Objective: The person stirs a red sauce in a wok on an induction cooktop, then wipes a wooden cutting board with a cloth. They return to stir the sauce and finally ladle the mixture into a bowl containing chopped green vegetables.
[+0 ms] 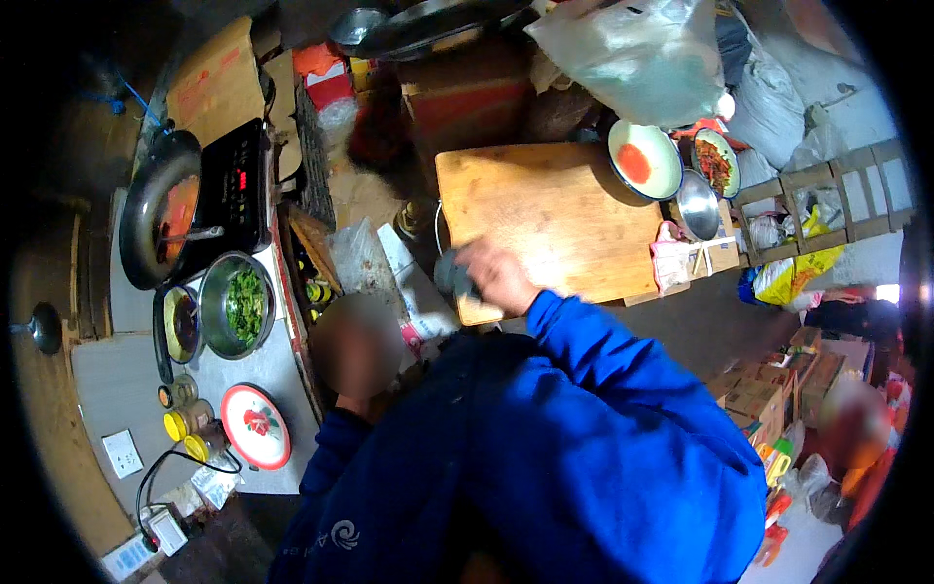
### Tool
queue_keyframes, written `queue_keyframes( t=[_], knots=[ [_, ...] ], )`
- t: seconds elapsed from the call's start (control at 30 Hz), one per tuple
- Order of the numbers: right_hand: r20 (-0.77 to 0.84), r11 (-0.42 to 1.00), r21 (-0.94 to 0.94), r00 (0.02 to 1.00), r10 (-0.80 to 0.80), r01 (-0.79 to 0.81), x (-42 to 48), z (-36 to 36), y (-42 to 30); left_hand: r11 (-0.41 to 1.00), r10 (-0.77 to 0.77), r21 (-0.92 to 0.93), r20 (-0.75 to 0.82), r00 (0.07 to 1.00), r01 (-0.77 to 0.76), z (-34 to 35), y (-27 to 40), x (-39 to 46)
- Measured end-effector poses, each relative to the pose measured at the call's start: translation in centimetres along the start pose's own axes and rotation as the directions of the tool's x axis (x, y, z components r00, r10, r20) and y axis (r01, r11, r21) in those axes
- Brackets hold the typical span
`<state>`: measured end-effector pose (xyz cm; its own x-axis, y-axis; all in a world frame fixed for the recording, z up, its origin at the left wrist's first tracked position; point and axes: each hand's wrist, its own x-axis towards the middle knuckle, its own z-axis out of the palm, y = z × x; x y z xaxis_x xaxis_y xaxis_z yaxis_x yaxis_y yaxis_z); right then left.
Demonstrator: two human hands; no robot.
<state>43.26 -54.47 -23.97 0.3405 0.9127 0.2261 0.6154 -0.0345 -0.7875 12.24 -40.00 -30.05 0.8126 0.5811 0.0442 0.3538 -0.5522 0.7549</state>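
Observation:
My right hand (pixel 500 276) is closed on a bunched grey cloth (pixel 454 274) at the near left corner of a wooden board (pixel 547 212). My left hand (pixel 357 354) hangs beside the counter edge, blurred, so its fingers cannot be made out. On the counter at left, a black wok (pixel 149 226) with reddish liquid and a metal utensil rests by an induction cooker (pixel 237 186) whose red display is lit. Near it stand a steel bowl (pixel 208 310) of chopped greens, a small bowl of dark sauce (pixel 186 325) and a red-rimmed enamel plate (pixel 235 420).
At the board's far right are an enamel bowl (pixel 660 157) with red contents, a bowl of chopped food (pixel 732 157) and an empty-looking steel bowl (pixel 698 208). Lidded jars (pixel 188 420) and a power cord (pixel 139 485) lie at left. A wooden ladder (pixel 795 208) and cardboard boxes (pixel 755 398) are at right.

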Motion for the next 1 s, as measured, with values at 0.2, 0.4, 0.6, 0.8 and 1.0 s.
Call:
queue_keyframes(
  t=[0.2,0.4,0.6,0.8,1.0],
  knots=[
    [-0.509,0.721,-0.496,0.835,0.209,-0.484,6.6,-12.6,9.4,0.973,-0.025,-0.23,-0.044,0.999,0.014,-0.2,1.5,1.2],
    [-0.125,0.956,-0.172,0.968,0.218,-0.237,5.6,-3.8,3.3,0.829,0.286,0.502,-0.002,0.958,-0.246,-3.4,9.4,3.8],
    [-0.159,0.993,0.112,0.987,-0.012,0.03,5.3,-4.5,-6.9,0.94,0.3,0.198,-0.085,0.95,-0.279,-2.9,9.9,6.2],
    [0.202,0.929,-0.22,0.946,-0.255,0.297,3.1,-6.2,-11.5,0.703,0.622,0.412,0.039,0.782,-0.58,2.4,11.2,12.4],
    [-0.003,0.793,-0.57,0.965,-0.262,0.214,1.4,-14.4,-8.7,0.606,0.196,-0.779,0.344,0.918,0.162,6.1,20.7,18.3]
  ],
)
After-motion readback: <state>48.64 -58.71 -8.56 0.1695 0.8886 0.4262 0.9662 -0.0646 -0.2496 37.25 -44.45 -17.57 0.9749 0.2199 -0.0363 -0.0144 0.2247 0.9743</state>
